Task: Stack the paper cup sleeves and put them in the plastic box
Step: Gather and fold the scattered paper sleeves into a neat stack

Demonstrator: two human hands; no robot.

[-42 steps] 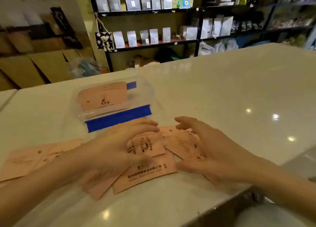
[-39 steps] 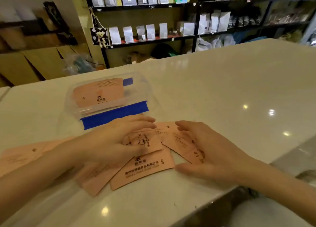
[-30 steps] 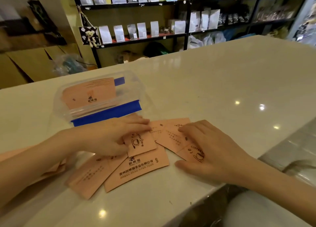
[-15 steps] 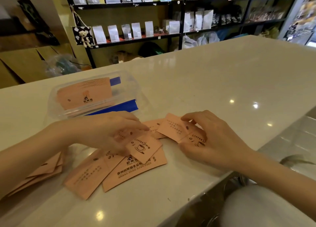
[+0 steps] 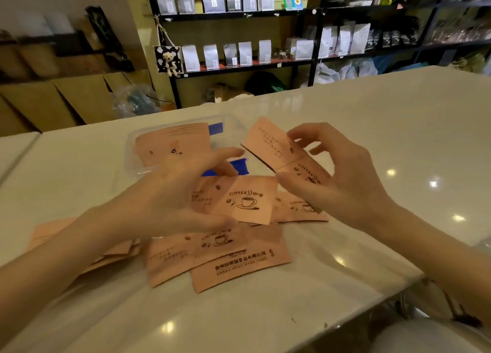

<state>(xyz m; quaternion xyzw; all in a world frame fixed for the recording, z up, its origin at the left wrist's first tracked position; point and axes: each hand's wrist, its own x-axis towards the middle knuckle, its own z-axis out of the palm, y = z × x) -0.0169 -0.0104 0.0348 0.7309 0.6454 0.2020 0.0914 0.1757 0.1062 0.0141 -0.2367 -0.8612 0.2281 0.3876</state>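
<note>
My right hand (image 5: 337, 177) grips a flat pink cup sleeve (image 5: 273, 150), lifted and tilted above the counter. My left hand (image 5: 170, 196) holds another pink sleeve (image 5: 244, 201) printed with a coffee cup, just above the pile. Several more sleeves (image 5: 233, 262) lie loose on the white counter below my hands. Behind them sits the clear plastic box (image 5: 132, 150) with blue clips, a stack of sleeves (image 5: 172, 145) inside it.
Another small heap of pink sleeves (image 5: 117, 251) lies under my left forearm. The white counter (image 5: 372, 129) stretches right and back. The counter's front edge (image 5: 393, 289) runs close to my right arm. Black shelves with white bags (image 5: 239, 52) stand behind.
Both hands have risen off the counter, each lifting a sleeve from the pile. The right hand's sleeve is now raised and tilted; the view has shifted slightly.
</note>
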